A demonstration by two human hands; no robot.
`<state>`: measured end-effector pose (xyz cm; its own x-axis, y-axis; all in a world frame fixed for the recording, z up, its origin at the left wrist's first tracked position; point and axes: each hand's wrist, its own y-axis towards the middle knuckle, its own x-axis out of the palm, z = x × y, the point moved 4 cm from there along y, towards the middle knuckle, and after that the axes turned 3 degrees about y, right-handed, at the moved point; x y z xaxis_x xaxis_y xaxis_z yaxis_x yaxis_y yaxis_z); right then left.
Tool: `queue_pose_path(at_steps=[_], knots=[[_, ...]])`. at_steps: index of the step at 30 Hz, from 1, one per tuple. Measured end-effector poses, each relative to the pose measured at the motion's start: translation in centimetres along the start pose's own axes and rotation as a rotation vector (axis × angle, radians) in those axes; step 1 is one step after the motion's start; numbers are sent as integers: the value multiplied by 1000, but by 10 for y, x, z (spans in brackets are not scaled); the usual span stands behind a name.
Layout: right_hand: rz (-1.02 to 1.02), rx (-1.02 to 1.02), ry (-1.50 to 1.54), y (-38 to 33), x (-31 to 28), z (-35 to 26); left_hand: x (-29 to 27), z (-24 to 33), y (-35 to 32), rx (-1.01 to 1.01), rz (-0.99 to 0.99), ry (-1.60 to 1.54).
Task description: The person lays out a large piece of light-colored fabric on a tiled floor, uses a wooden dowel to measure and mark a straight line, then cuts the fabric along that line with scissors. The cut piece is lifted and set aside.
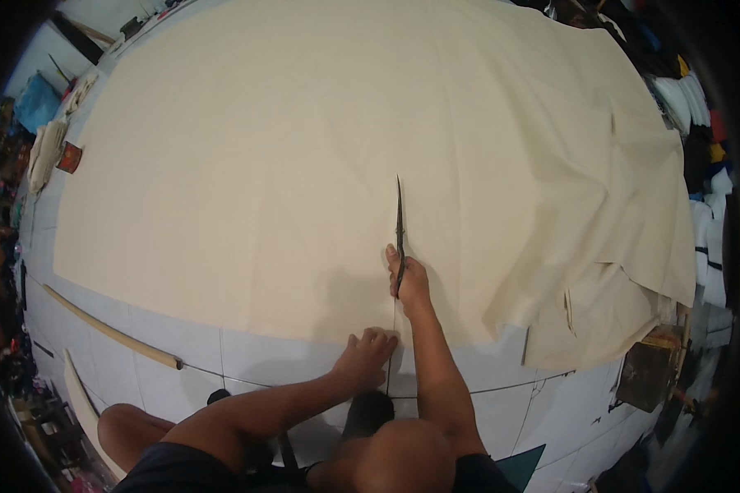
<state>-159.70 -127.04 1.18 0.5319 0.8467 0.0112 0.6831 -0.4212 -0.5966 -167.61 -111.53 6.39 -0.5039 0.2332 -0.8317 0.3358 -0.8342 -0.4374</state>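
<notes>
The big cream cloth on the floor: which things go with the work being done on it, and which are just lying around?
In the work:
- large cream cloth sheet
- dark, long-bladed metal scissors, held in the right hand
- left hand, at the cloth's near edge

Seemingly just lying around:
- long, thin tan strip
- crumpled blue plastic bag
- small orange-red container

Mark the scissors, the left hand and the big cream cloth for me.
Scissors (400, 223): head view, on the blades.
Left hand (366, 357): head view, on the back of the hand.
Cream cloth (288, 172): head view, on its flat spread left of the scissors.
</notes>
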Motion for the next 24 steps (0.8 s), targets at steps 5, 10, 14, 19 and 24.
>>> queue_pose_path(at_steps=[5, 10, 14, 19, 24], knots=[[61, 9, -33, 0, 1, 6, 7, -2, 5, 2, 6, 74], [21, -12, -9, 5, 2, -9, 6, -5, 4, 7, 21, 49], [57, 33, -54, 36, 10, -38, 16, -6, 6, 27, -19, 35], [69, 33, -65, 50, 11, -33, 12, -6, 7, 42, -25, 17], [71, -41, -49, 56, 12, -28, 15, -9, 9, 39, -58, 1]])
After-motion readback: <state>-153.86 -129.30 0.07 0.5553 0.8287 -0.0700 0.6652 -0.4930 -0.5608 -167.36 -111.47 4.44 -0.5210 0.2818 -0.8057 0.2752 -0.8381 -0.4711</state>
